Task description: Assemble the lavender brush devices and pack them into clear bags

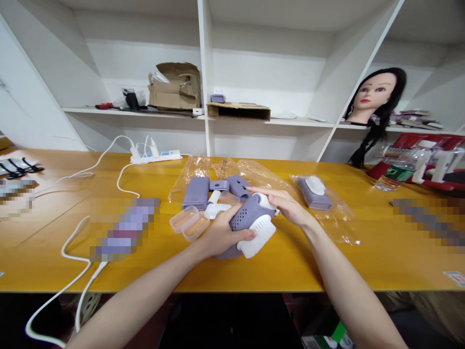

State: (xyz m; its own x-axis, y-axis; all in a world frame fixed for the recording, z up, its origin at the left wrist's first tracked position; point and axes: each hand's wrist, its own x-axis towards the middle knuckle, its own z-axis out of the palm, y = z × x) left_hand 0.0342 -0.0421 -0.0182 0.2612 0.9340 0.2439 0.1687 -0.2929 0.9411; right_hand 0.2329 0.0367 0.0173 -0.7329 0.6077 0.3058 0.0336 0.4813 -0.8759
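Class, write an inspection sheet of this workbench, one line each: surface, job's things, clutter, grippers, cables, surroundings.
Surface: yellow table, with pixelated patches hiding parts of it.
Job's things: left hand grips a lilac perforated device; right hand rests against its white top.
Clutter: clear plastic bags, orange-tinted trays, bagged lilac unit.
Grippers: nothing seen.
Cables: white cables near a power strip.
Surroundings: white shelves, cardboard box, mannequin head, water bottle.

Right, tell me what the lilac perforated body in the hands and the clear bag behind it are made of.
The lilac perforated body looks like moulded plastic or silicone, matte with punched holes. The clear bag seems thin plastic film, glossy, creased.
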